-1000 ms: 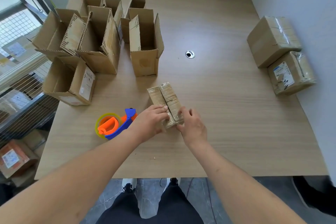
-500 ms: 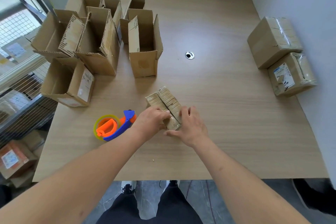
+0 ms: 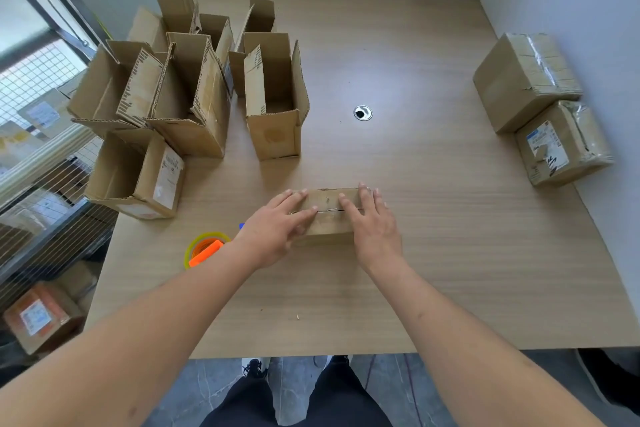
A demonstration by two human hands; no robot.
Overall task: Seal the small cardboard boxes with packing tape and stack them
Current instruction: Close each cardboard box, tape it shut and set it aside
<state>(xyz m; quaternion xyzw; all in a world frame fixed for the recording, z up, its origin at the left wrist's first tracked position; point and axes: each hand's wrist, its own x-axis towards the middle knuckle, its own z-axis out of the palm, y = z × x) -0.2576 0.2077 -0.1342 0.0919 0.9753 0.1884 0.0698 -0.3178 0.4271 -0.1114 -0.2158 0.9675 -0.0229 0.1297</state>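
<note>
Left hand (image 3: pixel 277 232), right hand (image 3: pixel 372 224) flat, fingers straight, pressing box (image 3: pixel 329 213) flaps; box long axis left-right.

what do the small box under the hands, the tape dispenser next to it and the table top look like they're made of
Small brown box: matte corrugated cardboard, judging by the fluted edges on the open boxes nearby. Orange and yellow tape dispenser: probably plastic, given its bright uniform colours and smooth moulded shape. Light wood-grain table top: regular printed-looking grain with a soft sheen, so likely laminate rather than solid wood.
</note>
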